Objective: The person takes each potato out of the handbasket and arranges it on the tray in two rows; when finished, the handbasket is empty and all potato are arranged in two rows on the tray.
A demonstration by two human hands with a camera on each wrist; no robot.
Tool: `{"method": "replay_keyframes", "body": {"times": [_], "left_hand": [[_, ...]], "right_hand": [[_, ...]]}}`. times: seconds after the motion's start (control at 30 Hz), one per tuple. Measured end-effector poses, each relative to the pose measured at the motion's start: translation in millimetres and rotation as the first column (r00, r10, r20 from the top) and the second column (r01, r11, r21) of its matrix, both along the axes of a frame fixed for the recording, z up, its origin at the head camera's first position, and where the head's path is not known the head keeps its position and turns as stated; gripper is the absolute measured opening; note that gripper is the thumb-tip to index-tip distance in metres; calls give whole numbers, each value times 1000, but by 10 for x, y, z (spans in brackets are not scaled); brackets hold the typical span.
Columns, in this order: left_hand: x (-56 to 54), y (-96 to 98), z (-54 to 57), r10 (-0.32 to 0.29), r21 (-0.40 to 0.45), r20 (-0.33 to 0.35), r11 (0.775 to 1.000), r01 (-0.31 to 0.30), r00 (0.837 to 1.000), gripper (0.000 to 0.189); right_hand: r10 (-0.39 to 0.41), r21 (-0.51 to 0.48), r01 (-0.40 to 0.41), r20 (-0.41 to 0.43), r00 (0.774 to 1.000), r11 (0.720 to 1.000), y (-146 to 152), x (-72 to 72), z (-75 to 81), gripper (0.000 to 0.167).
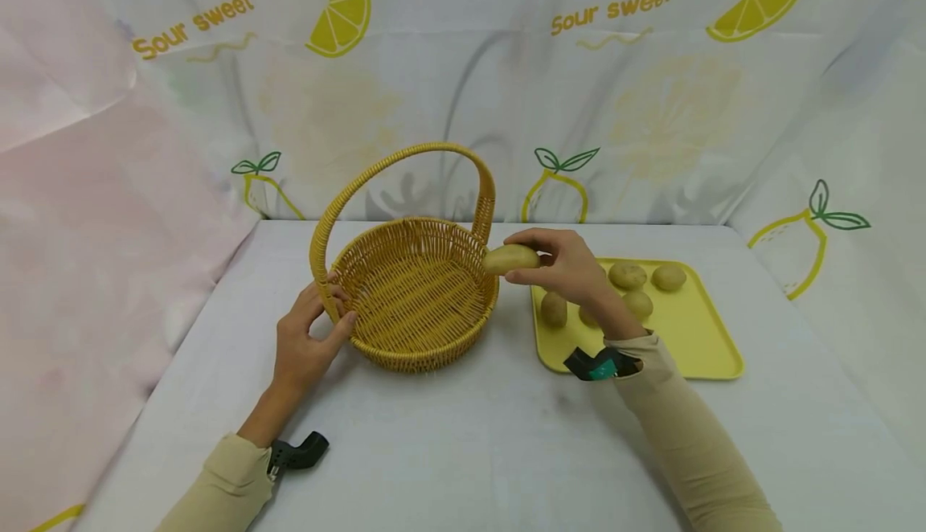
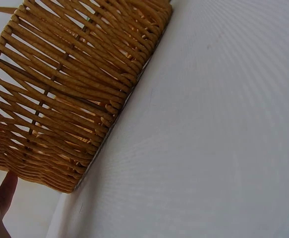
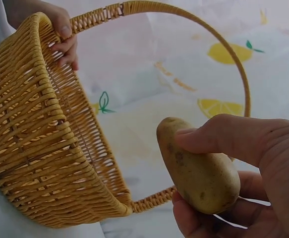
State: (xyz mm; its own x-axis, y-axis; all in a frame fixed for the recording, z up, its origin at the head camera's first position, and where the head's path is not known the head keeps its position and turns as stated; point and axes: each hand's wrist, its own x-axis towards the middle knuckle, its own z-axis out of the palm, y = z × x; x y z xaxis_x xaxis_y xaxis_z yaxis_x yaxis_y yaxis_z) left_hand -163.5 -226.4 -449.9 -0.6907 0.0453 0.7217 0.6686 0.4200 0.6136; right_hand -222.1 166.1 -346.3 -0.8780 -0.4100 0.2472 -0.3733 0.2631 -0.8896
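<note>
A round wicker basket with a tall arched handle stands on the table, its floor bare in the head view. My left hand grips the basket's left side where the handle joins the rim, thumb outside and fingers reaching over the edge. In my right hand a potato is pinched between thumb and fingers, held at the basket's right rim. The right wrist view shows this potato close up, brown marks on its skin, with the basket's rim to its left.
A yellow tray lies right of the basket. Several potatoes sit on it, some partly hidden behind my right hand and forearm. A white cloth covers the table, and a lemon-printed curtain hangs behind.
</note>
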Motion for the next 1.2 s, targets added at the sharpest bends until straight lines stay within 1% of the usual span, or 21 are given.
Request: {"method": "replay_keyframes", "body": {"times": [0.13, 0.3, 0.53, 0.77, 0.9, 1.1, 1.2], "left_hand": [[2, 3, 5, -5, 4, -5, 1000, 5, 1000, 9], [9, 5, 1, -5, 3, 7, 1000, 5, 1000, 10], [15, -5, -4, 4, -7, 27, 1000, -4, 1000, 9], [24, 6, 25, 6, -5, 23, 1000, -6, 1000, 10], [25, 11, 32, 7, -8, 17, 1000, -7, 1000, 10], [22, 8, 22, 6, -8, 9, 1000, -6, 1000, 11], [19, 4, 13, 3, -8, 14, 1000, -2, 1000, 11]], "right_hand": [[-17, -8, 17, 11, 1000, 1000, 63, 37, 25, 43], [-31, -23, 32, 18, 999, 999, 145, 74, 51, 44], [-68, 1, 68, 4, 998, 998, 323, 101, 33, 42], [-129, 5, 129, 28, 991, 992, 491, 145, 16, 44], [-149, 27, 149, 9, 989, 988, 559, 162, 18, 42], [-145, 4, 145, -13, 989, 989, 663, 185, 14, 41], [-159, 6, 159, -12, 987, 987, 735, 207, 10, 41]]}}
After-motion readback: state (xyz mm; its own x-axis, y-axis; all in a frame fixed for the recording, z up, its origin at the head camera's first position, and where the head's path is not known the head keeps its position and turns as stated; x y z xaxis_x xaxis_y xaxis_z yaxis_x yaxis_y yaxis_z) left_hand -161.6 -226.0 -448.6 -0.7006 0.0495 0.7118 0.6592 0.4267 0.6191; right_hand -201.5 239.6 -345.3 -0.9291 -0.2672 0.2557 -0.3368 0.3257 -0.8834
